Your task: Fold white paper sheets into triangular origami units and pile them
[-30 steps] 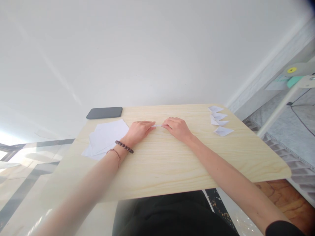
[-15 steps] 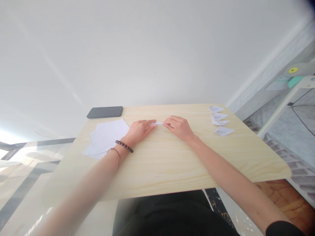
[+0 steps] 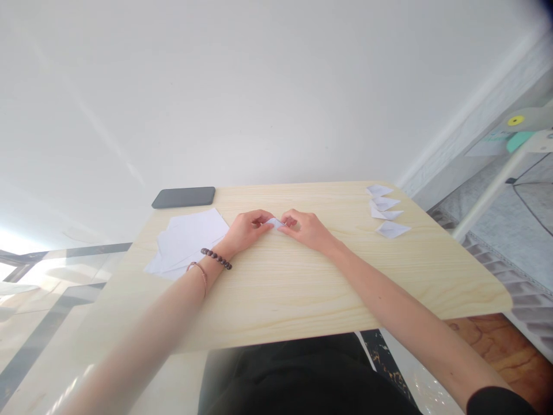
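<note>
A small folded piece of white paper [image 3: 275,222] lies at the middle of the light wooden table [image 3: 302,288]. My left hand [image 3: 246,230] pinches its left end with curled fingers; two bracelets sit on that wrist. My right hand [image 3: 305,229] pinches its right end, fingers bent over it. Both hands rest on the table top and nearly touch each other.
A stack of white paper sheets [image 3: 188,240] lies left of my hands. A dark phone [image 3: 184,197] sits at the table's far left corner. Several folded paper pieces [image 3: 386,211] line the far right edge. A white wall stands behind; a white frame [image 3: 496,190] is at right.
My hands have drawn closer together and the fingers have curled, bringing the long thin paper strip into a shorter, raised fold between them.
</note>
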Available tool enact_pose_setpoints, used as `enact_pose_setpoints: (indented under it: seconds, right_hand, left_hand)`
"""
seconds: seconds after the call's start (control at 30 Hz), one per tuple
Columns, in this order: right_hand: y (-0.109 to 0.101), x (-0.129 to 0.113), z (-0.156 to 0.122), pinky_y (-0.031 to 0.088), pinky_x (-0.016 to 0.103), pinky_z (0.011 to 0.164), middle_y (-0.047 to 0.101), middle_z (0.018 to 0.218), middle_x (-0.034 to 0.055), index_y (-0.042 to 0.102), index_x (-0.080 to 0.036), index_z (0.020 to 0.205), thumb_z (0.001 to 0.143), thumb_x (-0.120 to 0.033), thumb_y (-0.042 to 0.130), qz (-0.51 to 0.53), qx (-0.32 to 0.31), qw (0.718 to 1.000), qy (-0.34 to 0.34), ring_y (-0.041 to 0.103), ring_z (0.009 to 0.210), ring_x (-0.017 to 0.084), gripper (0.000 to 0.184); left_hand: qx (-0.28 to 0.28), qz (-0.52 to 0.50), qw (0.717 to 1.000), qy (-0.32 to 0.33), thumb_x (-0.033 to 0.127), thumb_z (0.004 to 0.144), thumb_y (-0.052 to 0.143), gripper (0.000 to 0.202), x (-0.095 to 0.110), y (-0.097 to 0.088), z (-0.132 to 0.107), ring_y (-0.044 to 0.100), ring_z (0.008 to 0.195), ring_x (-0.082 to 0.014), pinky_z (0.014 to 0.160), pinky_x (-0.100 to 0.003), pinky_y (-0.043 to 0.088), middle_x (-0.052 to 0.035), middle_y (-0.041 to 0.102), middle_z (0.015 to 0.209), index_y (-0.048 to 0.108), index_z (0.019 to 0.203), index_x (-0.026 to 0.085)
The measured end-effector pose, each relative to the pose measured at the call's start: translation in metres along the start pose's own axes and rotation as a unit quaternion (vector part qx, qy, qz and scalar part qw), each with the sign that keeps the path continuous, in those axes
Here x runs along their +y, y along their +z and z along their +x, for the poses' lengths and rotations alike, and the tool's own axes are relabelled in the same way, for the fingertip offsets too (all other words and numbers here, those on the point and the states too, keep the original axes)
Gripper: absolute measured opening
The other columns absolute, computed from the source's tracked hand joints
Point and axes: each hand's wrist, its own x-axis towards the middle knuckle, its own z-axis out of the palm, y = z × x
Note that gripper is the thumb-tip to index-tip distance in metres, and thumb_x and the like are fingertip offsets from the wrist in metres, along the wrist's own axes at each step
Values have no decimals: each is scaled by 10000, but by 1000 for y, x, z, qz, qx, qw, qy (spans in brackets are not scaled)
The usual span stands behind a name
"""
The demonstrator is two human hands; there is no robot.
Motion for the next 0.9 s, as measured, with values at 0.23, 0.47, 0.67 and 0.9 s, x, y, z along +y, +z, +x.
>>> enact_pose_setpoints:
  seconds: [0.23, 0.47, 0.67, 0.9]
  right_hand:
    - [3, -3, 1, 432, 233, 668, 649, 790, 8, 601, -200, 806, 802, -310, 486, 12, 4, 1000, -19, 583, 709, 114, 159]
    - [3, -5, 2, 434, 232, 642, 652, 752, 10, 625, -182, 765, 791, -322, 484, 47, 32, 998, 15, 564, 649, 108, 200]
    - [2, 2, 4, 462, 244, 594, 642, 756, 28, 580, -173, 844, 757, -390, 512, 168, 75, 977, 111, 575, 627, 119, 244]
    - [4, 9, 3, 462, 242, 590, 641, 734, 23, 569, -189, 1007, 757, -391, 517, 211, 47, 969, 121, 573, 617, 118, 326]
  left_hand:
    - [18, 49, 998, 36, 385, 803, 462, 273, 12, 2, -3, 568, 743, -138, 626, -231, 445, -24, 651, 828, 647, 823, 185]
    - [26, 5, 1000, -10, 436, 781, 487, 307, 10, 4, -1, 589, 758, -157, 675, -263, 461, -39, 659, 831, 634, 836, 172]
    - [5, -137, 989, -57, 399, 733, 569, 390, 4, 5, 0, 610, 776, -162, 732, -303, 469, -60, 658, 833, 541, 1037, 156]
    - [12, -158, 986, -52, 408, 737, 554, 375, 4, 4, 0, 596, 779, -157, 706, -294, 477, -79, 649, 863, 592, 986, 129]
